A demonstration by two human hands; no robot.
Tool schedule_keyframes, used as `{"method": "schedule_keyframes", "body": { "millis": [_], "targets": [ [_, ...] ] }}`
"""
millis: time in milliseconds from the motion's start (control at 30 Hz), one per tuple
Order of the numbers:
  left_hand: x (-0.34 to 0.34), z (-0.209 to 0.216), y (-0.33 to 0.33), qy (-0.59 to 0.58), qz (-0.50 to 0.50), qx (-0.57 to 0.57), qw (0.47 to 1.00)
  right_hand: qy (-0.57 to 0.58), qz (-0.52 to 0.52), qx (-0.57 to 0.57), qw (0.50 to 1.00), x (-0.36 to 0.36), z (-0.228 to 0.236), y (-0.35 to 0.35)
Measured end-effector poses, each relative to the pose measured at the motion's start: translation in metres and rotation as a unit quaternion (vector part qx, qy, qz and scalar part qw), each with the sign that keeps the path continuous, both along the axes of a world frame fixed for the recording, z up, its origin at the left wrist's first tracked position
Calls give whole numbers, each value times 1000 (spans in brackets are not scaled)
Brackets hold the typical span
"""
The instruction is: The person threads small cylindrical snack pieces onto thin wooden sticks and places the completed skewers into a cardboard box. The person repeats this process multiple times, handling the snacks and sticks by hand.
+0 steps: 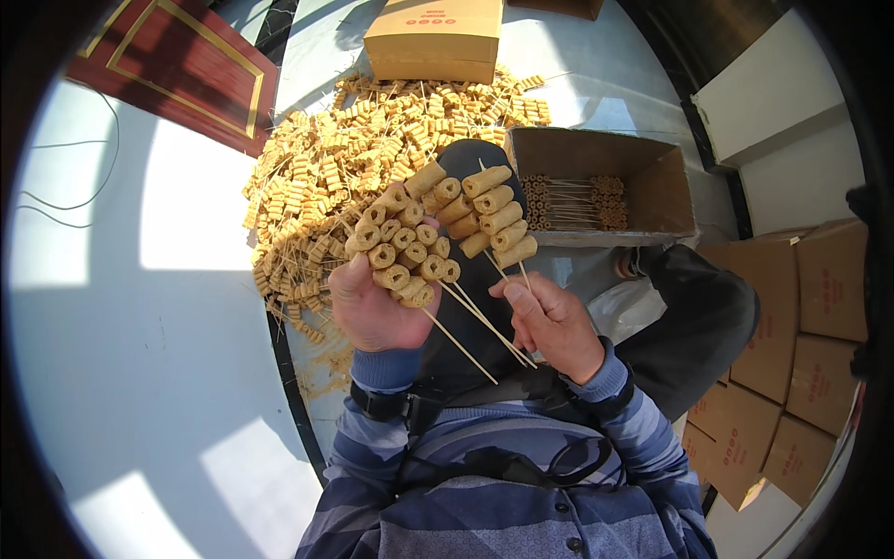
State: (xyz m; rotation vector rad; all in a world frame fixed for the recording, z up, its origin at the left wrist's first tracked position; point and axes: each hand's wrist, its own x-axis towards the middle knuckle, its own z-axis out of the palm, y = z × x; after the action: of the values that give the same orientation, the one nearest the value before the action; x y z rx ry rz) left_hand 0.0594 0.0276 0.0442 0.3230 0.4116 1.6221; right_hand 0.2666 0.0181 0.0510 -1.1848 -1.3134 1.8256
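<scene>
In my left hand [377, 312] is a bunch of skewers threaded with hollow tan rolls [402, 244], the fingers closed round the rolls and the bare sticks pointing down to the right. My right hand [556, 326] pinches the thin sticks of two more roll skewers [501, 219], which stand upright just right of the bunch. Some rolls of the two groups overlap, so I cannot tell whether they touch. A large heap of similar skewers [372, 140] lies on the floor beyond my hands.
An open cardboard box [652, 182] at the right holds neatly laid skewers. A closed carton [433, 42] stands behind the heap. Several brown cartons [754, 345] are stacked at the far right. A dark red panel [186, 70] lies at upper left, a thin cable [114, 154] beside it.
</scene>
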Motion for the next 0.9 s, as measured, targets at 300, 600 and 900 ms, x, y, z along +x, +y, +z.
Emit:
{"method": "schedule_keyframes", "body": {
  "millis": [300,600,900],
  "targets": [
    [8,3,5,-18,1,-19,1000,-14,69,-3,998,2,5,-3],
    [0,-4,0,-33,-74,-11,997,-48,117,-53,991,2,4,-5],
    [-4,-11,1,-20,-64,-20,998,-111,-12,62,992,3,0,2]
  ]
}}
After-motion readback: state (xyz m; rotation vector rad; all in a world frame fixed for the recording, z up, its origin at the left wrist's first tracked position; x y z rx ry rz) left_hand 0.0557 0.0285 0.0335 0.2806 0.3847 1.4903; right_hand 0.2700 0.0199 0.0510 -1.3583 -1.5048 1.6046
